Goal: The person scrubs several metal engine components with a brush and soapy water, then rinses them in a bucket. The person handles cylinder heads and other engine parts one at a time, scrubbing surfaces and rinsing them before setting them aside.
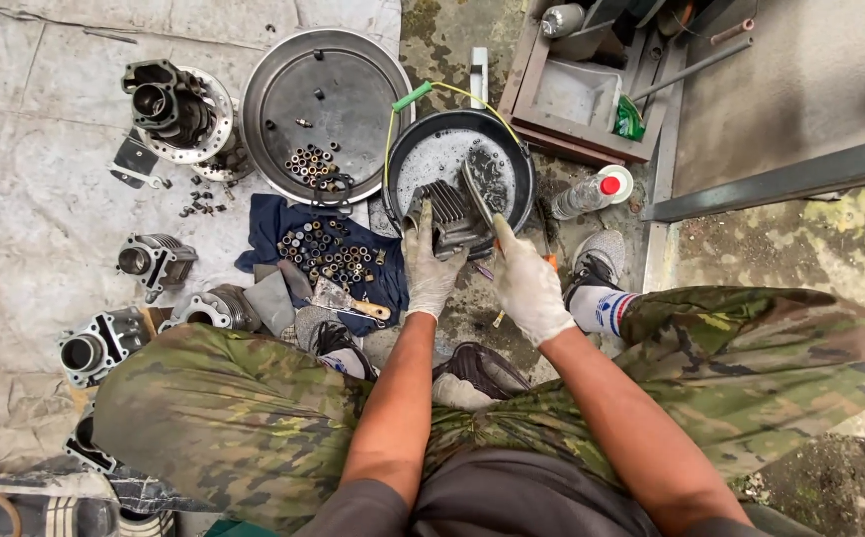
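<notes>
Forearms come in bare from the bottom of the view over camouflage-trousered knees, both hands gloved in dirty white. Left hand (429,267) is clamped on the finned engine cylinder (449,214), fingers wrapped over its near edge, wrist roughly straight, elbow tucked between the knees. Right hand (529,285) is clenched on the handle of a brush (479,197), blade angled up and left so its head lies across the fins; forearm runs diagonally from lower right. Cylinder sits tilted in the black basin (460,169), which holds a foamy, wet-looking film, straight ahead of the person and just right of the big round metal tray (325,111). Handling, my read: cast metal, heavy for its size, fully rigid, no give; fins are thin and look sharp-edged, and wet they're likely slippery. Best hold is probably across the fin pack or by the flat base flange, not a single fin tip; gloves help. Nearby: blue cloth (283,227) with small bushings and nuts (331,254) on it, a scraper (348,301) on its near edge, more cylinders (157,261) on the grey tarp (35,189) to the left, a clear bottle with red cap (585,194) lying just right of the basin.
</notes>
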